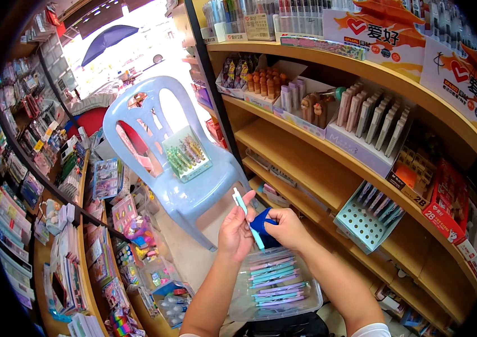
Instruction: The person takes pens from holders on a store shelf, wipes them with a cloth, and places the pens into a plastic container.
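Note:
A light-blue and white pen (pixel 241 203) is held upright and tilted in my left hand (pixel 235 233), whose fingers are closed round it. My right hand (pixel 286 229) grips a dark blue cloth (pixel 263 222) that touches the pen's lower part. Below both hands, a clear plastic box (pixel 238 306) holds several pens (pixel 277 281) in light blue and purple, lying in rows.
A blue plastic chair (pixel 193 194) ahead bears a clear box of small pens (pixel 185 153). To the right, wooden shelves (pixel 283 151) hold pen boxes and a dotted mint box (pixel 362 224). Shelves (pixel 89 253) of notebooks and packets stand left.

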